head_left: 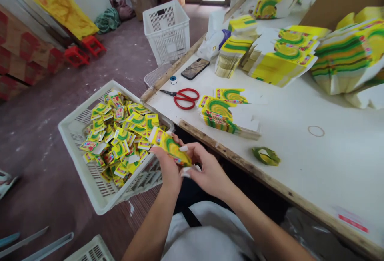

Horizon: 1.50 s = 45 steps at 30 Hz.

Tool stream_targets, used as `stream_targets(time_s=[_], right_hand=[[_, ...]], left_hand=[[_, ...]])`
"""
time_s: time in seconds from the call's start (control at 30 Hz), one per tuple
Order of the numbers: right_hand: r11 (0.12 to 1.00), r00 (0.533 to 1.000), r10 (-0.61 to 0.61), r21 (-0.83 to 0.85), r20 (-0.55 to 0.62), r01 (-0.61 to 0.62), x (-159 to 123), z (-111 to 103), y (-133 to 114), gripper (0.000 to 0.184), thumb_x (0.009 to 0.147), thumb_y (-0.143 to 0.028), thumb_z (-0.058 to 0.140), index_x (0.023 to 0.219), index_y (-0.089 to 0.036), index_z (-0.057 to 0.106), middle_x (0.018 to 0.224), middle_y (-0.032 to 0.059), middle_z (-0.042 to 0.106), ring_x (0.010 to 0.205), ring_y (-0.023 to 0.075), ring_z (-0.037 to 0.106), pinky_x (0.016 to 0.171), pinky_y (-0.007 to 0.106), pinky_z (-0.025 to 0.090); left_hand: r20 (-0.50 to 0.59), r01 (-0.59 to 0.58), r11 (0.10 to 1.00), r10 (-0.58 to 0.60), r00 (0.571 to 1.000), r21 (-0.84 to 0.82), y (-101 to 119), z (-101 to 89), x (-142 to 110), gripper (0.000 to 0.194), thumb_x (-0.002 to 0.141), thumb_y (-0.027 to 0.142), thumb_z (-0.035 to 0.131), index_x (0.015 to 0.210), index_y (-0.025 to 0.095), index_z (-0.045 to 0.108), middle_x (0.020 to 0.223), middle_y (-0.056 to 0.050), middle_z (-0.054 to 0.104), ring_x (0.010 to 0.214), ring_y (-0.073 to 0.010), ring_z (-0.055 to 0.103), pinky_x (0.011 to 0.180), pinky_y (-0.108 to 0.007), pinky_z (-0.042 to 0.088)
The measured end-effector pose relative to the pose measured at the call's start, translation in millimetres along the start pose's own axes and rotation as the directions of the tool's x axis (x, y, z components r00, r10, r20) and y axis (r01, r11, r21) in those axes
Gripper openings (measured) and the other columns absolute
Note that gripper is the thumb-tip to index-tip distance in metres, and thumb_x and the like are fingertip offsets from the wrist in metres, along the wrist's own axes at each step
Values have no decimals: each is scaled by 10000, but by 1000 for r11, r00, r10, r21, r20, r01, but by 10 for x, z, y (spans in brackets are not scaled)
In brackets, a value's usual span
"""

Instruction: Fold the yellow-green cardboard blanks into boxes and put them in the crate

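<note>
Between my two hands, over my lap, is a small yellow and green carton (171,146) with a white flap at its upper end. My left hand (168,167) grips its left side, thumb along the edge. The fingers of my right hand (204,168) pinch its lower right end. Just left of my hands, a white plastic crate (97,197) holds a heap of similar small cartons (120,145). On the white table to the right lies a stack of flat cartons (219,113), with another flat carton (231,95) behind it.
Red-handled scissors (184,98), a blue spool (173,80) and a phone (195,68) lie along the table's wooden edge (240,161). A green peel-like piece (266,156) and a rubber band (316,131) are nearer. Bundled cartons (282,61) stand behind. Another white crate (168,33) stands on the floor.
</note>
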State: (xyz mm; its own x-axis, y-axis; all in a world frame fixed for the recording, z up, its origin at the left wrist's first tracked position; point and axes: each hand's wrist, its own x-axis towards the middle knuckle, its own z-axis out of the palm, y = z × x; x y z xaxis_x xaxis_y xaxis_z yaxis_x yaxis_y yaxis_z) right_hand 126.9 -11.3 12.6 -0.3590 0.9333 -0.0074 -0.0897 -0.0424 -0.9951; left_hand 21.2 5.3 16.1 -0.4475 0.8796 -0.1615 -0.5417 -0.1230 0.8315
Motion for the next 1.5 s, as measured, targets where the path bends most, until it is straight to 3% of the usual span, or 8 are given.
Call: stream_targets(time_s=[0.27,0.47,0.6,0.67,0.77,0.9,1.2,1.5], right_hand=[[953,966,-194,-267,-171,144,-3,-321,22,176,827,-170,557,881,-215,718,827,21,743,730,182,669,674,293,520],[605,878,-478,-715,25,350,-54,-578,-235,335,887,-61,519,1007,-256,764,871,40,743,814,204,649,715,325,520],[423,801,-559,-757,215,499,-42,-465,-329,341,895,-34,531,964,-289,747,893,15,740,936,208,629,1022,455,441],[481,798,-582,-726,156,492,-22,-400,-298,342,883,-51,542,1071,-284,709,1088,42,719,1129,235,599,1132,514,345],[726,828,-532,-598,-177,339,13,-370,-168,531,844,-160,615,1358,-252,515,1417,119,541,1355,297,458,1146,553,339],[996,911,-89,-25,-403,86,44,-335,-12,720,839,-334,651,1458,-250,292,1451,141,523,1340,281,510,1103,503,435],[881,877,274,469,-394,-64,133,-188,-89,902,610,-365,845,1360,-257,356,1232,107,679,1065,271,681,944,448,560],[926,872,262,364,-414,-105,69,-188,-27,753,567,-344,840,1220,-227,484,1081,72,700,990,262,675,907,428,553]], left_hand=[[156,-111,920,56,986,376,-33,-308,-10,306,758,473,783,830,188,697,785,1,702,762,-146,646,780,-263,526],[391,-356,824,181,902,440,432,-390,164,606,751,566,750,1228,223,600,1222,-112,686,1145,-264,649,1012,-402,490],[614,-395,598,-214,760,697,546,-305,95,894,576,488,890,1339,213,515,1368,-139,596,1275,-344,559,1101,-483,423],[580,-377,492,-371,725,785,475,-226,12,752,656,389,852,1308,218,518,1301,-107,637,1200,-316,607,1044,-464,474],[495,-327,428,-376,784,843,314,-144,-102,617,709,312,800,1246,219,513,1160,-62,685,1052,-268,664,940,-416,530],[525,-392,424,-263,809,816,135,-160,-175,732,643,359,849,1257,223,475,1165,-91,677,1041,-303,673,908,-447,544],[696,-665,322,26,718,674,-35,-299,-171,824,763,478,762,1400,224,305,1309,-169,576,1159,-314,637,916,-425,548],[783,-745,310,2,622,591,-36,-277,-178,691,791,358,737,1334,251,323,1201,-116,576,1033,-259,663,834,-375,562]])
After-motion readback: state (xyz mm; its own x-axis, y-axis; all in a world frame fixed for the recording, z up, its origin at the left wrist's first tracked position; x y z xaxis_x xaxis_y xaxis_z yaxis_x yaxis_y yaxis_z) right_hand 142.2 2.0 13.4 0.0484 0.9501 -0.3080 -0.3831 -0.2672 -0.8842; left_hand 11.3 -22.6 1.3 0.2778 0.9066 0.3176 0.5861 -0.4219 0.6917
